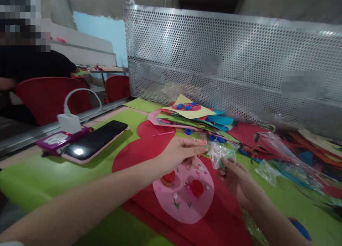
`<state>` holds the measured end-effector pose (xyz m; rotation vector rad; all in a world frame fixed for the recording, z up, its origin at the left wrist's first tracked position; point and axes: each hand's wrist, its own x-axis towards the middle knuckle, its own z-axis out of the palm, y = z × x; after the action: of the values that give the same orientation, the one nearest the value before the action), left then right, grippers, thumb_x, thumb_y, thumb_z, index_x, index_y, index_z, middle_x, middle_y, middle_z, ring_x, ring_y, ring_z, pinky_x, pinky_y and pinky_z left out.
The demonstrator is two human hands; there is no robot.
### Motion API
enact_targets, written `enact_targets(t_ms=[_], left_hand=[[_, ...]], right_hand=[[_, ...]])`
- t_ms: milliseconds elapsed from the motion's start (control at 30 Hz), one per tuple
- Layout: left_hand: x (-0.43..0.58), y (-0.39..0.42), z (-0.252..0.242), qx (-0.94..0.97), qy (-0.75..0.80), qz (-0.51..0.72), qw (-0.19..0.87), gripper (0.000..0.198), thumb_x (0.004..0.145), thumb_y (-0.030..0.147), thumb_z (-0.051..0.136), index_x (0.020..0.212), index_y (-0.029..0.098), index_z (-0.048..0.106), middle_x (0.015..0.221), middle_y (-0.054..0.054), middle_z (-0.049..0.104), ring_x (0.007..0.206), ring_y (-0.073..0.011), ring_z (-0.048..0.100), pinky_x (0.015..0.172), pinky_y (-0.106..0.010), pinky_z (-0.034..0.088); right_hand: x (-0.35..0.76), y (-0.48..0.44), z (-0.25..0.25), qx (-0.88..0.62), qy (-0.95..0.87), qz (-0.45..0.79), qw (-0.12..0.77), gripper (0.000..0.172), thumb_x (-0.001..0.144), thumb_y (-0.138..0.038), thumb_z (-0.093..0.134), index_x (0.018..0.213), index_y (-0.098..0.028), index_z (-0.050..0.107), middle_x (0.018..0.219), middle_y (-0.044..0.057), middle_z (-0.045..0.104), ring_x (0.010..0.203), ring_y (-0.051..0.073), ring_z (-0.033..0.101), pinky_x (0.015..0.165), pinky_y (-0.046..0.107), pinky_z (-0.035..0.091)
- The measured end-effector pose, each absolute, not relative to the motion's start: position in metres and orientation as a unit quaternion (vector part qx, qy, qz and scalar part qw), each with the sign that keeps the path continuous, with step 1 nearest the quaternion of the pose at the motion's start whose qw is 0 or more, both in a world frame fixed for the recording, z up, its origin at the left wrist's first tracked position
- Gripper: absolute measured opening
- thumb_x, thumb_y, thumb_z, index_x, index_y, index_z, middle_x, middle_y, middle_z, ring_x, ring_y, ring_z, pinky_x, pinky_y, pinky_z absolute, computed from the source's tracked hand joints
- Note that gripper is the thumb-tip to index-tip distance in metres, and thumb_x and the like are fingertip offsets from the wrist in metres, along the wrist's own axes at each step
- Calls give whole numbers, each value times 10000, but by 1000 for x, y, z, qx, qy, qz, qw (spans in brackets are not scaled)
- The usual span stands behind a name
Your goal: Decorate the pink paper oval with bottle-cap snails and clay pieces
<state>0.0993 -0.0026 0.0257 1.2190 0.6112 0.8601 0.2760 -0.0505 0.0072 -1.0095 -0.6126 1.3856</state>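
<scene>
across the green tabletop point(32, 178), a red cutout point(133, 157) bears a pink oval point(184, 214). over it, the left hand point(180, 149) has two fingertips close together, just beside a clear plastic bag point(217, 153); whether they pinch anything, i cannot tell. farther right, the right hand point(237, 176) grips that bag between thumb and fingers.

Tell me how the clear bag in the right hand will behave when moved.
The bag is likely floppy: it looks crumpled in the right hand. It is probably light, since it appears thin and see-through. Its glossy highlights suggest it may be slippery.
</scene>
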Motion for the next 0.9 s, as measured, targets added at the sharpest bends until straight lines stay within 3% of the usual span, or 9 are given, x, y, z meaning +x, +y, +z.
enact_targets(t_ms=[267, 467, 767, 900], left_hand=[[98, -5, 29, 580, 261, 408, 655, 175, 694, 284, 696, 761, 127, 654, 406, 41, 568, 280, -43, 429, 312, -154, 334], [95, -1, 26, 638, 264, 416, 591, 210, 738, 347, 651, 742, 140, 617, 462, 53, 555, 303, -35, 438, 324, -144, 338], [94, -5, 27, 724, 272, 345, 531, 125, 740, 251, 639, 814, 154, 671, 550, 36, 570, 384, -40, 461, 401, -150, 392], [94, -6, 24, 747, 275, 320, 515, 87, 741, 186, 623, 785, 155, 691, 527, 41, 548, 396, -45, 488, 422, -150, 386]], right_hand=[[274, -50, 4, -449, -281, 594, 605, 365, 407, -243, 858, 523, -171, 519, 447, -56, 516, 415, 85, 485, 407, 207, 397], [275, -55, 5, -456, -294, 594, 594, 385, 429, -257, 850, 537, -179, 489, 482, -56, 524, 424, 91, 483, 423, 225, 393], [272, -55, 7, -449, -296, 595, 597, 350, 405, -230, 862, 510, -167, 535, 478, -61, 507, 433, 81, 492, 429, 209, 411], [270, -58, 4, -435, -317, 598, 594, 281, 475, -230, 843, 562, -173, 583, 529, -49, 539, 451, 73, 500, 441, 196, 420]])
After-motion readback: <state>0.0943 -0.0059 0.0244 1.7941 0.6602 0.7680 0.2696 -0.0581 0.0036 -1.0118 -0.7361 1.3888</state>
